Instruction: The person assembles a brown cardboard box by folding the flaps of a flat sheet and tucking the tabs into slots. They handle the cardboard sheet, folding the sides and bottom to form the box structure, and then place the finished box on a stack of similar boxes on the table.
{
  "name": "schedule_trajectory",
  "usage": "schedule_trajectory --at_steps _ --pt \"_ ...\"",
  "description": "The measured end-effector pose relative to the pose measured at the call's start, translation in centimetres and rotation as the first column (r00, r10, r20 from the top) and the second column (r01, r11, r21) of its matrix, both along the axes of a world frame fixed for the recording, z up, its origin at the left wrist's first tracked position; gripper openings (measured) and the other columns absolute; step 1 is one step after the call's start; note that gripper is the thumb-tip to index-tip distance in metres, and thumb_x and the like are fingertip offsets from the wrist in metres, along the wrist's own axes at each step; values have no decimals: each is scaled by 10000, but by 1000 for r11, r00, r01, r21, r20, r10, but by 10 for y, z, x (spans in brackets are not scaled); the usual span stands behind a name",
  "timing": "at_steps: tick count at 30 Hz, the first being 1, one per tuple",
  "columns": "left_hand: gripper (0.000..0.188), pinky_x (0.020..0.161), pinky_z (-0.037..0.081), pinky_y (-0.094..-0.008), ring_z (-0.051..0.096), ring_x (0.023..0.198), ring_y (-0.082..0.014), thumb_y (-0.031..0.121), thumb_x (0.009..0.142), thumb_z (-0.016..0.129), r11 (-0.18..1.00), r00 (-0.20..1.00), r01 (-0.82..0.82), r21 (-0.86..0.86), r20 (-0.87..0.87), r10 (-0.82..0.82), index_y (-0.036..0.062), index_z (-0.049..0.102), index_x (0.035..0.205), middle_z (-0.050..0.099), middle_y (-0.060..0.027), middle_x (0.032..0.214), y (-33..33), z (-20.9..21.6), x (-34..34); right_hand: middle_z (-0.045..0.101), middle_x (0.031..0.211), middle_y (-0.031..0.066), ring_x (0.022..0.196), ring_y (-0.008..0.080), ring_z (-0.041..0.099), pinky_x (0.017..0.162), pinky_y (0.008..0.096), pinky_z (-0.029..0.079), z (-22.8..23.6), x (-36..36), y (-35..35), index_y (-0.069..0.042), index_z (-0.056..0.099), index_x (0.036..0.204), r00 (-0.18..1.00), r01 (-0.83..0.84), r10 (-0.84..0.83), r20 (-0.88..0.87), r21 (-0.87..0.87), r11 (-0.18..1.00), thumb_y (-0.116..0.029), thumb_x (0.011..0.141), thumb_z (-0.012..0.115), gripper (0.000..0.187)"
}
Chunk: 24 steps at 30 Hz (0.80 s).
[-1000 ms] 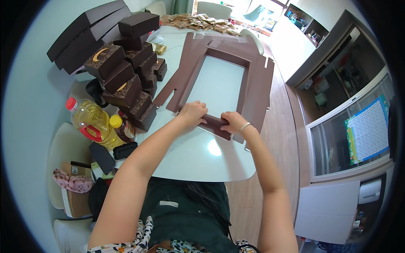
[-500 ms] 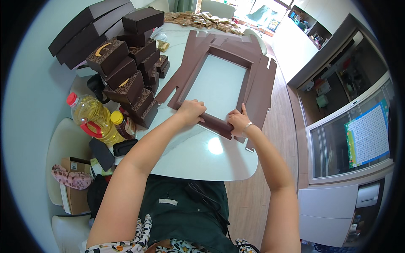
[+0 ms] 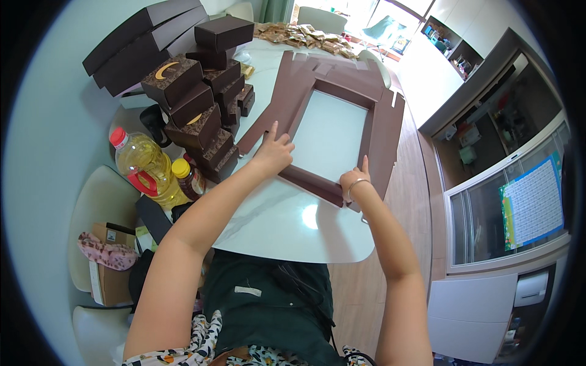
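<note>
A brown cardboard box piece (image 3: 316, 186) with a large rectangular opening lies on the white table; the tabletop shows through the opening. Raised walls stand around that opening, and flat flaps with slots spread out on the far, left and right sides. My left hand (image 3: 274, 154) rests at the near left corner, its index finger stretched along the left wall and its fingers apart. At the near right corner my right hand (image 3: 355, 182), with a bracelet at the wrist, has its index finger pointing up the right wall and its other fingers curled over the cardboard.
Stacked dark patterned boxes (image 3: 194, 126) stand left of the cardboard, beside an oil bottle (image 3: 143, 165) with a red cap and a yellow-lidded jar (image 3: 187, 180). Large dark box pieces (image 3: 143, 46) lean behind. Small gold packets (image 3: 302, 36) lie at the table's far end.
The near wall was rolled inward under both hands; now it sits lower and straighter. My left hand has lifted off it to the left corner and opened. My right hand has shifted slightly to the right.
</note>
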<state>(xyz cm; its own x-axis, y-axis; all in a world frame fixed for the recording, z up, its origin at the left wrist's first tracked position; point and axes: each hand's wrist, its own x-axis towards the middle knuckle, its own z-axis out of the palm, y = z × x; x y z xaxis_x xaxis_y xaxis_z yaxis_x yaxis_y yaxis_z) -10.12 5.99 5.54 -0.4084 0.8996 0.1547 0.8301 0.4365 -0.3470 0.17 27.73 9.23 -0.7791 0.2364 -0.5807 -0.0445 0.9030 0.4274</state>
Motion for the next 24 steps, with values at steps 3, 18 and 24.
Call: schedule_trajectory --at_steps 3,18,24 --pt "78 1118 116 -697 512 1144 -209 155 682 724 982 968 126 142 197 -153 149 713 759 619 10 920 8 -1 17 693 1049 95 1056 259 613 1046 513 314 -17 3 -17 -110 732 953 952 2 -114 -285 -367 930 -239 695 759 290" --pt "528 959 410 -421 496 1201 -242 262 590 863 925 851 339 170 364 -379 103 561 993 583 -59 1115 14 -13 11 709 867 59 806 265 662 736 379 523 -54 18 -40 -138 715 916 846 -221 -255 -468 -744 630 -302 733 758 250" --pt "475 886 484 -364 482 1150 -236 290 580 864 935 754 325 142 558 -347 85 601 918 567 -47 1021 23 -10 2 687 929 20 857 238 653 740 363 520 -52 24 -42 -187 720 949 845 -217 -239 -479 -714 665 -330 775 724 225"
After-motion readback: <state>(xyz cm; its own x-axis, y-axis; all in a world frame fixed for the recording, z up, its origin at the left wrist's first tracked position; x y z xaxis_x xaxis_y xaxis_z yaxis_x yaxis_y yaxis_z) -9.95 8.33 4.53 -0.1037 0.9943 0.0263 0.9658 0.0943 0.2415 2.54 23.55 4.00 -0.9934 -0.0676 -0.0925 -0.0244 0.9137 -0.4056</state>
